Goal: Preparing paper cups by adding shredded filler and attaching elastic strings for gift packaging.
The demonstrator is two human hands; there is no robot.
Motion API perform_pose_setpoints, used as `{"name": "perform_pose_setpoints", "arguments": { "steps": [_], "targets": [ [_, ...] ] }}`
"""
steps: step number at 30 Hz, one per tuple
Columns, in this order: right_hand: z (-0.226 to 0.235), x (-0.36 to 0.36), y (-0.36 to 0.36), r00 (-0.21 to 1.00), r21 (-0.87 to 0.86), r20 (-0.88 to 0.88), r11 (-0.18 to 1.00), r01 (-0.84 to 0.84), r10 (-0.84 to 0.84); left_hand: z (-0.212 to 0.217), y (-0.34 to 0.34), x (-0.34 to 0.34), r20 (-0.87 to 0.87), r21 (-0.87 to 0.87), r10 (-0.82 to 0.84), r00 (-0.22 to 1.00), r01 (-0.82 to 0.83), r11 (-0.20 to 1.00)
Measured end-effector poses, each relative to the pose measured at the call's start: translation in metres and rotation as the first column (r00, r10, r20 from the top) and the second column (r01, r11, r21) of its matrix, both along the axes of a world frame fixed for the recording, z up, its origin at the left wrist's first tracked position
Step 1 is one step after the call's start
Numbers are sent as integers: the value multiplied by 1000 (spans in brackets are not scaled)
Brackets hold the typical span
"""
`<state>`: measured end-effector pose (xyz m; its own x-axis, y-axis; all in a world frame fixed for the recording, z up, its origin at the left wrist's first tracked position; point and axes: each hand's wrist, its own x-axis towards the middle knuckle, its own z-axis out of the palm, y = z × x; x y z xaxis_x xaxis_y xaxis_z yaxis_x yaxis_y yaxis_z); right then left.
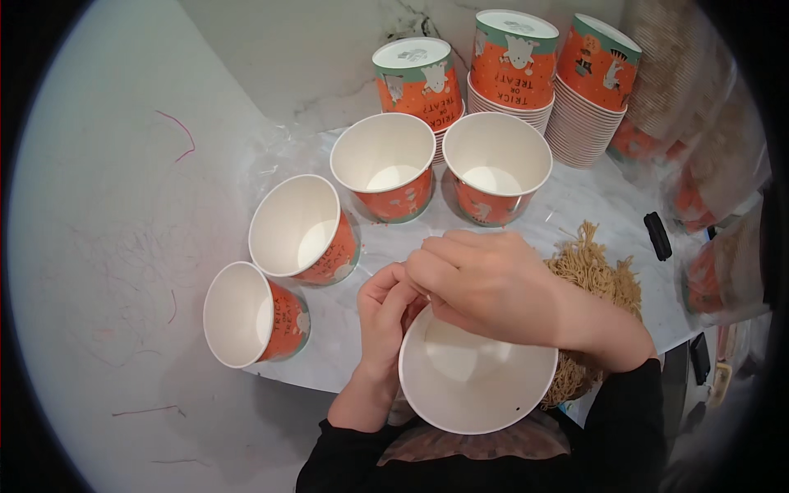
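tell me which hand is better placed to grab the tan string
Probably the right hand: it is nearer the tan string, while the left hand is by the left rim of the nearest cup.

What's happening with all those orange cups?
A person's left hand and right hand are together at the far rim of a big open cup, white inside. You can't see what is between their fingertips. Four more open cups stand in a curve beyond and to the left. Behind them are three stacks of upside-down cups, and a bundle of tan string lies by the right forearm.
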<state>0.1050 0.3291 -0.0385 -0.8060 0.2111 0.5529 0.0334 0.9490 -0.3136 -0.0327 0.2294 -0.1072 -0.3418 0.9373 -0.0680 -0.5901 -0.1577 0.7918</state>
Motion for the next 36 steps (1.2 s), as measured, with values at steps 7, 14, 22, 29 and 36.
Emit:
{"name": "perform_pose_setpoints", "arguments": {
  "steps": [7,14,22,29,36],
  "targets": [
    [-1,-7,-21,992,-116,36,985,125,-121,-18,-5,-13,-95,52,43,994,-38,998],
    [-7,4,-16,987,-142,41,976,163,-158,-10,3,-8,-86,14,-3,996,4,1000],
    [5,16,-10,993,-321,54,940,116,-104,-16,5,-7,-97,41,-43,994,47,998],
    [9,16,-3,982,-505,130,843,185,-138,-23,6,-11,-175,152,-106,979,133,979],
    [-5,18,1,988,-561,111,813,155,-111,-26,8,-9,-195,204,-88,977,128,970]
  ]
}}
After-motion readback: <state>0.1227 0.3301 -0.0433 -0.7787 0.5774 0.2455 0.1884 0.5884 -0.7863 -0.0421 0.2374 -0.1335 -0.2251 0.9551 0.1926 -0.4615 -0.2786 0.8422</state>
